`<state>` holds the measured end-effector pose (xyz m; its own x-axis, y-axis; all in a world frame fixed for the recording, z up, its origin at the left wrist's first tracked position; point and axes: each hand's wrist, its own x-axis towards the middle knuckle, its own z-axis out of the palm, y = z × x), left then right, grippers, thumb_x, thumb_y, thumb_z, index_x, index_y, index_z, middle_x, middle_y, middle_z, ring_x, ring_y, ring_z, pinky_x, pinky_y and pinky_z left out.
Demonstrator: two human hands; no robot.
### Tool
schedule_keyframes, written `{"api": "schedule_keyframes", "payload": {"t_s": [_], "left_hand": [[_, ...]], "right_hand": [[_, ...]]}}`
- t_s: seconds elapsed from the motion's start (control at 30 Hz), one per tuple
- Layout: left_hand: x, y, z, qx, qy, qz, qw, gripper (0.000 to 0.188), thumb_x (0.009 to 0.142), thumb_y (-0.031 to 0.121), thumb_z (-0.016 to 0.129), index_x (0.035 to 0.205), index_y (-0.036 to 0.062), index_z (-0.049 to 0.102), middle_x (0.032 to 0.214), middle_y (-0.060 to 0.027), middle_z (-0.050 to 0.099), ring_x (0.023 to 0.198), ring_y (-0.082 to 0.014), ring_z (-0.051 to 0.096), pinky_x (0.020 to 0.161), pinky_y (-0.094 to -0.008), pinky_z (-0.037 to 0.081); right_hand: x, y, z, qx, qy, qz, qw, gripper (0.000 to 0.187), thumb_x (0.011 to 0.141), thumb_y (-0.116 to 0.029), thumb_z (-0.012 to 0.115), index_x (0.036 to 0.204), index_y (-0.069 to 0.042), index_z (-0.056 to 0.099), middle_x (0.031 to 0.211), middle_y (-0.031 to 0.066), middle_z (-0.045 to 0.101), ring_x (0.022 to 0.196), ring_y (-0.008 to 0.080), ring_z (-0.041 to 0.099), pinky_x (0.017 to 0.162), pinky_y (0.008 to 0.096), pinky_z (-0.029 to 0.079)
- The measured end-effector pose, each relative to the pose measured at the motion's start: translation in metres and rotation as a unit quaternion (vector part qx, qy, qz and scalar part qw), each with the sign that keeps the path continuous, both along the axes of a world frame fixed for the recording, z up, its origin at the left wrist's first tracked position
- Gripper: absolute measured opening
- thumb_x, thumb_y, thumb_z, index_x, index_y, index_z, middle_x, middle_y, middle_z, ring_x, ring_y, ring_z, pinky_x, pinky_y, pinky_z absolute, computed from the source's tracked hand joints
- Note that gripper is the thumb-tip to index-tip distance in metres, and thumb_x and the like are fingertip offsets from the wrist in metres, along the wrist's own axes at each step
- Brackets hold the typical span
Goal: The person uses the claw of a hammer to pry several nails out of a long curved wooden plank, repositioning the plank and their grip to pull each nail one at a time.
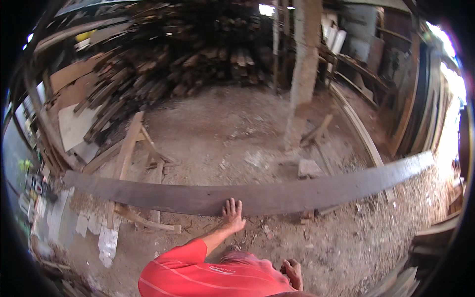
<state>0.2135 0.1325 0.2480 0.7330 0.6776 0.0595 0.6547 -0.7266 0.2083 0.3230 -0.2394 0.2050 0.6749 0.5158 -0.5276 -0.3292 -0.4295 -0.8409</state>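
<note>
A long dark wooden plank (pixel 277 197) spans the view from left to right, its ends appearing bent by the lens. My left hand (pixel 232 215) rests on the plank's near edge around its middle, fingers stretched over the top face. Close to my body, off the plank, my right hand (pixel 293 273) is curled closed. Whatever it may hold is too dark to make out. Under the plank's left part stands a wooden trestle (pixel 129 143); on the right, another wooden support (pixel 320 136) shows behind it.
A large stack of timber (pixel 198 64) fills the back. A rough post (pixel 303 64) rises right of centre. Boards (pixel 428 114) lean along the right wall. A long beam (pixel 357 126) lies behind the plank. Scraps and debris cover the dirt floor (pixel 217 133).
</note>
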Motion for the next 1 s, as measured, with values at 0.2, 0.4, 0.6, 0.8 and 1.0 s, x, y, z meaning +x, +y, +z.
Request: {"api": "schedule_keyframes", "payload": {"t_s": [0.2,0.4,0.6,0.8,1.0], "left_hand": [[-0.018,0.022,0.030,-0.109,0.009,-0.012,0.994,0.092,0.081,0.042,0.073,0.153,0.0072,0.029,0.161,-0.0272,0.012,0.149,-0.0469,0.015,0.115,-0.0634,0.023],[-0.049,0.060,0.010,-0.179,-0.125,-0.089,0.972,0.060,0.089,0.045,0.067,0.132,0.0035,0.059,0.143,-0.0219,0.049,0.134,-0.0372,0.046,0.104,-0.0524,0.043],[-0.102,0.071,0.011,-0.406,-0.134,-0.128,0.895,0.051,0.093,0.051,0.061,0.106,0.0028,0.072,0.098,-0.0208,0.072,0.095,-0.0326,0.070,0.084,-0.0426,0.053],[-0.182,0.066,-0.083,-0.487,-0.070,-0.029,0.870,0.054,0.090,0.054,0.059,0.107,0.0043,0.073,0.094,-0.0185,0.073,0.086,-0.0282,0.069,0.077,-0.0408,0.051],[-0.217,0.052,-0.082,-0.544,-0.370,0.314,0.684,0.040,0.100,0.044,0.052,0.095,0.0060,0.063,0.069,-0.0039,0.065,0.067,-0.0177,0.062,0.059,-0.0357,0.046]], "right_hand": [[0.075,0.097,0.034,0.061,-0.126,-0.054,0.989,0.029,0.095,-0.025,0.062,0.086,0.002,0.060,0.070,0.0092,0.063,0.056,0.0173,0.064,0.050,0.0299,0.049],[0.068,0.188,0.070,0.116,-0.154,-0.085,0.978,0.032,0.097,-0.029,0.063,0.094,0.003,0.060,0.068,0.0076,0.061,0.057,0.0157,0.063,0.051,0.0288,0.050],[0.043,0.244,0.044,0.069,-0.216,0.023,0.974,0.027,0.096,-0.025,0.064,0.098,0.002,0.060,0.071,0.0069,0.061,0.057,0.0153,0.064,0.050,0.0268,0.050],[0.045,0.309,0.083,0.039,-0.313,0.138,0.939,0.026,0.094,-0.021,0.062,0.099,0.004,0.061,0.069,0.0089,0.063,0.057,0.0155,0.063,0.053,0.0295,0.049],[0.065,0.369,0.127,-0.019,-0.380,0.206,0.902,0.022,0.091,-0.015,0.062,0.100,0.005,0.064,0.077,0.0164,0.067,0.071,0.0248,0.066,0.069,0.0389,0.051]]}}
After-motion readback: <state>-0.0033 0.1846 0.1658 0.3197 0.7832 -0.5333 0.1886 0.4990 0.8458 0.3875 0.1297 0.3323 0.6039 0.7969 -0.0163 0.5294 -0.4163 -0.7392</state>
